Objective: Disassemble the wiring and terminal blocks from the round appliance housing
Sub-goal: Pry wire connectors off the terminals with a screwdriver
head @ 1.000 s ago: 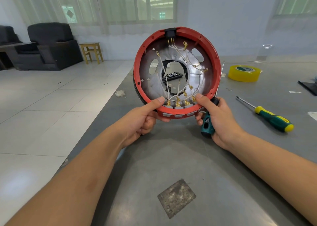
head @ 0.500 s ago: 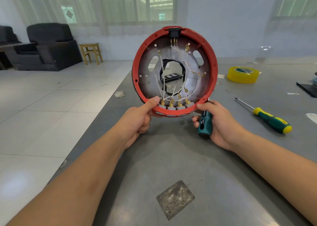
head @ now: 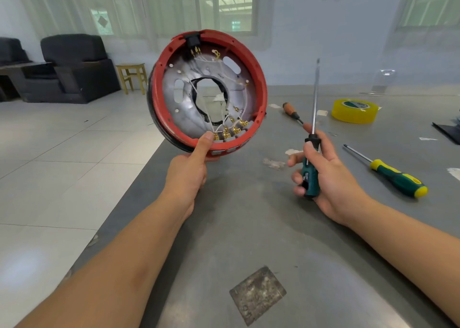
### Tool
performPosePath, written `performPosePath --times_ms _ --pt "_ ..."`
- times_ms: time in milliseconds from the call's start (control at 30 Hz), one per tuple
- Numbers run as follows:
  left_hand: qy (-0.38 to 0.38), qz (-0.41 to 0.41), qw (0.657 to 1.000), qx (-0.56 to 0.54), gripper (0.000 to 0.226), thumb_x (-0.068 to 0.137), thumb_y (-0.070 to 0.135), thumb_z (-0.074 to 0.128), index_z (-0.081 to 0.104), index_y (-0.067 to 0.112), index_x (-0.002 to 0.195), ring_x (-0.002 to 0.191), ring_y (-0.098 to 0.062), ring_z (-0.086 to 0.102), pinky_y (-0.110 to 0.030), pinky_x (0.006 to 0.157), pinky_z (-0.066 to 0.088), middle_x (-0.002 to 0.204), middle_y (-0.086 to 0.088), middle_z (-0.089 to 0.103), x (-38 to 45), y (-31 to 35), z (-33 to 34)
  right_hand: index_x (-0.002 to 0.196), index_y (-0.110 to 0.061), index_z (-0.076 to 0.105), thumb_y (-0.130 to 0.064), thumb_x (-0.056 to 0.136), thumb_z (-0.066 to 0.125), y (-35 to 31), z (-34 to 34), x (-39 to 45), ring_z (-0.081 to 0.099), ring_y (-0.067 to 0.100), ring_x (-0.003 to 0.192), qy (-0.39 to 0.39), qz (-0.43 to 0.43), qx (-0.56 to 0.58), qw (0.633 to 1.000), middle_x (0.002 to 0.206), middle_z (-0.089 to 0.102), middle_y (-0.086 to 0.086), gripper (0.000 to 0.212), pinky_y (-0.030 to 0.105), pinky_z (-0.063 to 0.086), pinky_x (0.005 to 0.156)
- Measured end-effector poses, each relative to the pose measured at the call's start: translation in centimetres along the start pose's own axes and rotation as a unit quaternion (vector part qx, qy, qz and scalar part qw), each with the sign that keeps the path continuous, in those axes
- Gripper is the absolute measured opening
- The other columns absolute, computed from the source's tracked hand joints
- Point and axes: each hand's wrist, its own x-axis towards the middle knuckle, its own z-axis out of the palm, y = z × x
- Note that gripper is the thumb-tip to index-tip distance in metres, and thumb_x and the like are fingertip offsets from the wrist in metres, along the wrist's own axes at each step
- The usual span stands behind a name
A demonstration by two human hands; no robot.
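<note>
The round housing [head: 207, 92], wiring still attached, now hangs tilted above the counter [head: 249, 228] in the left hand [head: 189, 168] alone, its grip closed on the lower rim, while the right hand [head: 323, 176] has let go and raised its clasped screwdriver [head: 311, 158] upright, likely for the terminal blocks [head: 230, 133].

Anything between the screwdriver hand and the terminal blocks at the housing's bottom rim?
Nothing visible. The right hand holds the screwdriver upright beside the housing. Only the left hand thumb rests beside the terminal blocks.
</note>
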Motion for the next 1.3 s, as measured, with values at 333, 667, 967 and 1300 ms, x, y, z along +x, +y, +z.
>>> performPosePath --times_ms 333,667,967,1300 --pt "0.105 0.036 0.986 0.125 0.075 0.089 0.078 0.055 0.069 0.009 0.065 0.063 -0.017 0.059 -0.032 0.059 0.041 0.05 0.008 0.063 1.2 -0.9 -0.9 0.097 -0.041 0.055 -0.039 0.1 0.059 0.0 -2.1 -0.3 0.051 0.015 0.045 -0.013 -0.076 -0.356 0.931 0.065 0.06 -0.002 0.005 0.024 0.042 0.042" --pt "0.069 0.056 0.977 0.193 0.08 0.093 0.082 0.042 0.083 0.015 0.08 0.076 -0.006 0.064 -0.023 0.062 0.039 0.077 0.008 0.077 1.6 -2.0 -0.8 0.115 -0.038 0.064 -0.065 0.091 0.045 -0.8 -2.5 -0.8 0.059 0.01 0.086 -0.089 -0.157 -0.6 0.78 0.094 0.063 -0.013 0.041 0.037 0.052 0.076" --pt "0.056 0.095 0.956 0.272 0.087 0.096 0.081 0.031 0.077 0.008 0.085 0.072 -0.024 0.064 -0.035 0.063 0.043 0.067 -0.006 0.066 1.3 -2.5 -0.6 0.128 -0.043 0.054 -0.057 0.094 0.05 -2.0 -3.4 -1.0 0.062 0.012 0.079 -0.122 -0.166 -0.631 0.747 0.101 0.067 -0.013 0.038 0.033 0.051 0.073" --pt "0.049 0.094 0.956 0.273 0.086 0.095 0.083 0.029 0.078 0.013 0.085 0.076 -0.019 0.066 -0.035 0.07 0.047 0.078 -0.003 0.074 1.6 -2.8 -0.7 0.121 -0.06 0.047 -0.041 0.095 0.063 -2.9 -4.2 -0.6 0.062 0.005 0.084 -0.142 -0.209 -0.583 0.772 0.096 0.07 -0.016 0.035 0.023 0.048 0.07"
